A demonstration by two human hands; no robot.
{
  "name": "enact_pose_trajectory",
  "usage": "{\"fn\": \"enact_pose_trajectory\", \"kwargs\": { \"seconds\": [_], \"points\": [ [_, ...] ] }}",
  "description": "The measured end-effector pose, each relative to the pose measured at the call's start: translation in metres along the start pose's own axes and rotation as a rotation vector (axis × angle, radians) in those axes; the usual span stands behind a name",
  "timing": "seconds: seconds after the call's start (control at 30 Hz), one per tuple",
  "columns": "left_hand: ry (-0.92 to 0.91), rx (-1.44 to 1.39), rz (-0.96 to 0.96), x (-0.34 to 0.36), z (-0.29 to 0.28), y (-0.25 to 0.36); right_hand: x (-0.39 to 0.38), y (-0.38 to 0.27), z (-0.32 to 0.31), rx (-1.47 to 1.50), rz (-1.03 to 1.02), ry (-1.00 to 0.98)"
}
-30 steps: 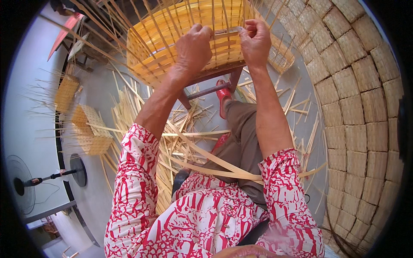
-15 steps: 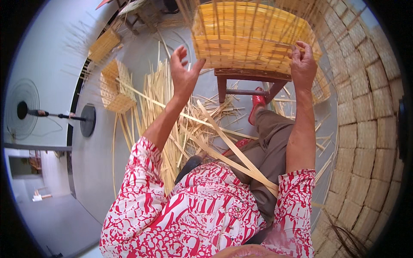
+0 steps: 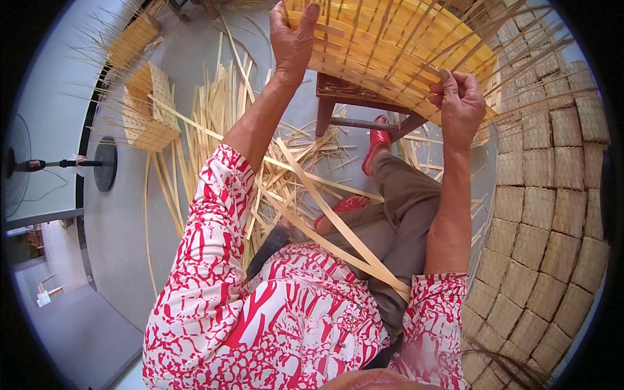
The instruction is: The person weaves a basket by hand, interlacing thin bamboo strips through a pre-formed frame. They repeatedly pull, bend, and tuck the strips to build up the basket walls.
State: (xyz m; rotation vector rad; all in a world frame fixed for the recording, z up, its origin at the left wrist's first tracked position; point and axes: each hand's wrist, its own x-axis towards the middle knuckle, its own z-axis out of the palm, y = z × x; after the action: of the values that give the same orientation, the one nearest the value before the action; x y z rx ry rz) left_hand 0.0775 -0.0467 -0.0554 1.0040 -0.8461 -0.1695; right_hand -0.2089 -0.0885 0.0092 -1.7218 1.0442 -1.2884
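A half-woven yellow basket [image 3: 370,62] of bamboo strips, with long loose stakes sticking out, sits tilted on a dark red wooden stool [image 3: 326,92] at the far side. My left hand [image 3: 291,47] grips its left edge, thumb on the near wall and fingers partly hidden behind. At the right end of the same wall, my right hand [image 3: 463,109] is closed, thumb and forefinger pinching the weave. Long pale bamboo strips [image 3: 344,229] lie across my lap.
A heap of loose strips [image 3: 221,104] covers the floor at left. Beside it stand another woven basket [image 3: 151,107] and a pedestal fan [image 3: 105,164]. Stacked woven pieces [image 3: 539,214] form a wall along the right. My feet wear red shoes [image 3: 378,140].
My left hand has risen from beside the basket and taken hold of its left edge. The basket has turned, its right end now lower and nearer. My right hand stays at its right end.
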Motion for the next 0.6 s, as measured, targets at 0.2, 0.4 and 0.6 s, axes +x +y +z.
{"fn": "enact_pose_trajectory", "kwargs": {
  "seconds": [0.2,0.4,0.6],
  "points": [
    [0.098,0.056,0.105,0.020,-0.002,-0.021,0.010,0.018,0.001,0.002,-0.116,0.050],
    [-0.184,0.364,-0.099,-0.043,-0.066,0.035,0.002,0.017,-0.016,0.007,-0.232,-0.040],
    [-1.185,0.460,0.045,-0.175,-0.121,0.060,-0.045,0.000,-0.051,-0.050,-0.019,-0.365]
  ]
}}
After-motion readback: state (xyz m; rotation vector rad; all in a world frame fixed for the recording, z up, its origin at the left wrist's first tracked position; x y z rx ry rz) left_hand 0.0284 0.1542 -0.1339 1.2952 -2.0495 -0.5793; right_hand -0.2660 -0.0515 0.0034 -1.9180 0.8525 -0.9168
